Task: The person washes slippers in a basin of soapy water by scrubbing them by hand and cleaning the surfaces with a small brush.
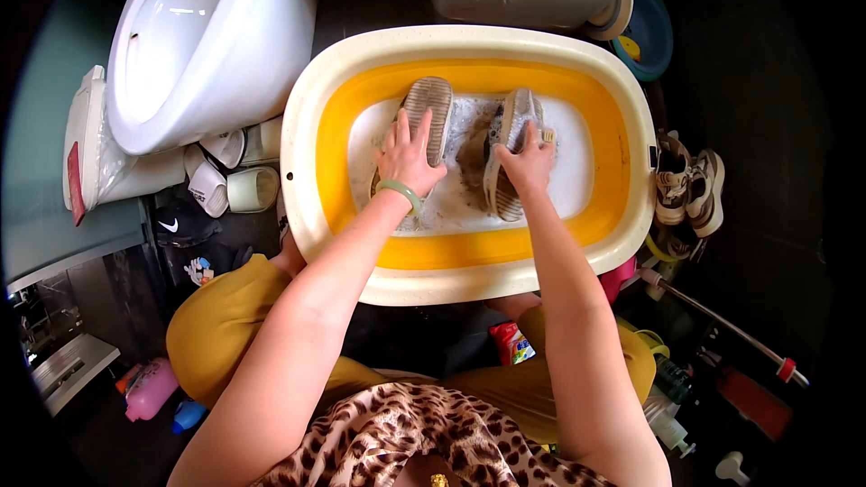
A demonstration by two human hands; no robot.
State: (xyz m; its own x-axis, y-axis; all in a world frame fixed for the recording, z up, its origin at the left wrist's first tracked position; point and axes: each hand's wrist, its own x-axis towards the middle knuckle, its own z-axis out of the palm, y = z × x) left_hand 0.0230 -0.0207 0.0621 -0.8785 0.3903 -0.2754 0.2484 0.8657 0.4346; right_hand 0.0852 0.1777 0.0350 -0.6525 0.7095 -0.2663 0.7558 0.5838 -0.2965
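Two wet shoes stand in sudsy, greyish water inside a cream and orange wash basin (469,287). The left shoe (435,95) lies with its ridged sole facing up. Across that sole rests my left hand (409,158), fingers spread and stretched out, a pale green bangle (399,192) on the wrist. The right shoe (506,198) is tipped on its side, sole edge showing. My right hand (529,162) grips it near the middle, thumb on the left and fingers curled over it; a ring shows on one finger. Murky suds partly hide the shoe's upper.
A white toilet (212,45) stands at the upper left, with slippers (209,185) beside it. Sneakers (704,189) sit right of the basin, near a metal pole (722,320). A blue basin (651,32) is behind. Bottles, including a pink one (152,388), lie on the floor.
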